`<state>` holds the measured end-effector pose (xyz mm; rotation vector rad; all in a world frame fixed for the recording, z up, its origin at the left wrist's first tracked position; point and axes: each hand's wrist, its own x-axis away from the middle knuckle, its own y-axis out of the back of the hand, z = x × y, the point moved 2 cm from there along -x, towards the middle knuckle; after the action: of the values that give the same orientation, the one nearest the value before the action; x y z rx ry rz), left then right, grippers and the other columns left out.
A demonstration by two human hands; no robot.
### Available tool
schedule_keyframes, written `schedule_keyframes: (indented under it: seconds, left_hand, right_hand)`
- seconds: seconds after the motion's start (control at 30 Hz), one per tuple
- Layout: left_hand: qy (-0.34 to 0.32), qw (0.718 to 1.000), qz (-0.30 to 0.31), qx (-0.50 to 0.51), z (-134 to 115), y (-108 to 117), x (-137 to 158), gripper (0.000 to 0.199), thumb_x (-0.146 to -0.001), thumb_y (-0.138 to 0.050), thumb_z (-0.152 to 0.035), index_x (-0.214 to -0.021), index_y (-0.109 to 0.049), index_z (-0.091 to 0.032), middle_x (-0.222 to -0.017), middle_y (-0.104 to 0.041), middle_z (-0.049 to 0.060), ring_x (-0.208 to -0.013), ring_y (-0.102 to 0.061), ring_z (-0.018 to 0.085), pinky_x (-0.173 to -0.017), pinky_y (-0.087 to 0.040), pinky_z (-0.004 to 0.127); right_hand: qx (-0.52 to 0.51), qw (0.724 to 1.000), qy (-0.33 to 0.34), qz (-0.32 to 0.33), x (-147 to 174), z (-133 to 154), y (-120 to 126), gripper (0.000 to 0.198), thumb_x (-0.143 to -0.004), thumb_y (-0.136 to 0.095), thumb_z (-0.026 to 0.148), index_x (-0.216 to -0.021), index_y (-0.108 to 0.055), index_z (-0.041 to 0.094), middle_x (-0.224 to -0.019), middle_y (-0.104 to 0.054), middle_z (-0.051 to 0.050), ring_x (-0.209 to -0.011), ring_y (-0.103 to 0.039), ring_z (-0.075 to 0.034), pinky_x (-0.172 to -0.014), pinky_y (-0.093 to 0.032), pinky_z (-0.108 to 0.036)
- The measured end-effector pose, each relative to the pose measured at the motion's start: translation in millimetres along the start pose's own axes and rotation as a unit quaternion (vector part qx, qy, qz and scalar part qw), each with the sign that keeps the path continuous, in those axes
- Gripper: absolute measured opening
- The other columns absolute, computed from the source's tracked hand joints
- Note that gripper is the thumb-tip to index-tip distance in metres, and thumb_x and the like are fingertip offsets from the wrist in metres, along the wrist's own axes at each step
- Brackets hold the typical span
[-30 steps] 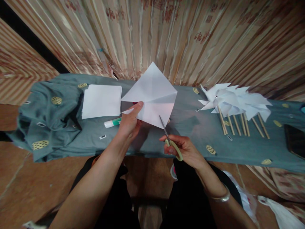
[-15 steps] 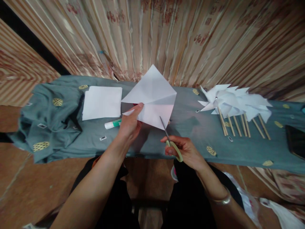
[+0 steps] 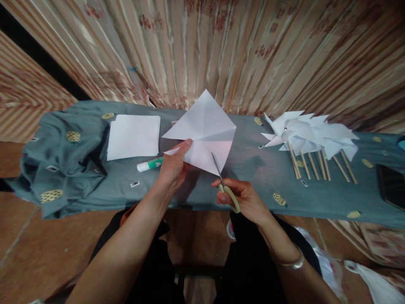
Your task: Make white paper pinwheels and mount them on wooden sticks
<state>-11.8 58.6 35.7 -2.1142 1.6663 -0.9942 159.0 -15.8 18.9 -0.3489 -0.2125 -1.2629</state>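
Note:
My left hand (image 3: pixel 174 169) pinches a white square of paper (image 3: pixel 205 116) near its middle, thumb on top, above the cloth. The paper is creased along its diagonals, with a slit running in from its left corner. In my right hand (image 3: pixel 238 195) is a pair of scissors (image 3: pixel 218 169) with pale green handles. Its blades are at the paper's near corner, one showing above the sheet and the other hidden. A glue stick (image 3: pixel 150 164) with a green label lies left of my left hand, partly covered by it.
A stack of white paper (image 3: pixel 134 137) lies at the left, beside bunched grey-green cloth (image 3: pixel 72 164). To the right lie several white paper pinwheels (image 3: pixel 313 131) on wooden sticks. A dark phone (image 3: pixel 390 185) rests at the far right. A patterned curtain (image 3: pixel 202 50) hangs behind.
The scissor blades reach slightly farther into the paper from its near corner. The paper sits slightly lower and farther right in view. Both hands keep their holds.

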Motion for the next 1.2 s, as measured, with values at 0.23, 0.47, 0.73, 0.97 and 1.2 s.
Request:
schedule_keyframes:
  seconds: [0.23,0.47,0.73,0.97,1.2]
  left_hand:
    - [-0.004,1.000,-0.002,0.000,0,0,-1,0.017,-0.069,-0.080,-0.020,-0.073,-0.065,-0.012,-0.063,-0.066,-0.001,-0.054,-0.058,0.009,-0.054,-0.049,0.019]
    - [0.019,1.000,-0.002,-0.010,5,-2,3,0.009,-0.076,-0.073,-0.016,-0.071,-0.067,-0.012,-0.066,-0.067,-0.001,-0.055,-0.058,0.008,-0.055,-0.047,0.019]
    - [0.026,1.000,0.002,-0.018,5,-3,3,0.018,-0.067,-0.081,-0.021,-0.073,-0.065,-0.014,-0.067,-0.067,0.000,-0.054,-0.059,0.009,-0.052,-0.049,0.019]
    - [0.022,1.000,0.005,-0.015,7,-1,3,0.018,-0.069,-0.080,-0.021,-0.074,-0.066,-0.012,-0.067,-0.067,0.000,-0.055,-0.059,0.009,-0.054,-0.048,0.020]
    - [0.026,0.999,0.020,-0.012,10,-1,4,0.017,-0.069,-0.080,-0.021,-0.074,-0.066,-0.011,-0.067,-0.067,0.000,-0.055,-0.059,0.008,-0.055,-0.048,0.018]
  right_hand:
    - [-0.023,0.999,-0.021,-0.008,-1,1,-1,0.044,-0.054,-0.087,0.046,-0.084,-0.069,0.019,-0.056,-0.056,0.006,-0.052,-0.055,-0.008,-0.054,-0.047,-0.024]
    - [-0.001,1.000,-0.008,-0.008,-1,2,0,0.047,-0.055,-0.086,0.047,-0.088,-0.069,0.016,-0.059,-0.058,0.004,-0.055,-0.053,-0.008,-0.053,-0.041,-0.024]
    - [-0.019,0.999,-0.023,-0.019,-1,5,-2,0.048,-0.053,-0.086,0.048,-0.084,-0.070,0.016,-0.057,-0.057,0.005,-0.052,-0.053,-0.008,-0.053,-0.044,-0.024]
    - [-0.040,0.998,-0.036,-0.027,-1,6,-3,0.049,-0.048,-0.087,0.051,-0.079,-0.069,0.018,-0.054,-0.059,0.006,-0.048,-0.053,-0.007,-0.051,-0.045,-0.023]
    - [-0.019,0.999,-0.025,-0.021,-2,8,-3,0.051,-0.049,-0.087,0.052,-0.079,-0.065,0.017,-0.057,-0.061,0.004,-0.053,-0.055,-0.008,-0.051,-0.043,-0.023]
